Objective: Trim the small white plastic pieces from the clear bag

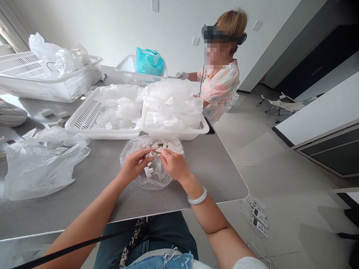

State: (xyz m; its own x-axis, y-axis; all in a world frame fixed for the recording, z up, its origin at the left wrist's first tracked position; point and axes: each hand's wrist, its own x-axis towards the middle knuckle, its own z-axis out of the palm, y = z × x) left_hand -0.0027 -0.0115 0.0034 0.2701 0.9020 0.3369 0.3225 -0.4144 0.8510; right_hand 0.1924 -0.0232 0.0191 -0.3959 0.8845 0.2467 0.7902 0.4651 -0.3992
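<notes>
Left hand (134, 165) and right hand (174, 165) curled inward, fingertips of both closed on one white plastic piece (151, 153), forearms angled in across the near edge of the table (215, 179), elbows wide. Jade bangle (197, 196) on the right wrist. Directly under the hands, one clear bag (166, 180) holding more white pieces, well inside the table's edge, open grey top to its right as far as the corner. Left of that bag, one loose plastic bag (42, 168). Beyond it, two white baskets (81, 123) of plastic film, side by side, then two more baskets (50, 80) at the far end, near a gloved co-worker (218, 91)
</notes>
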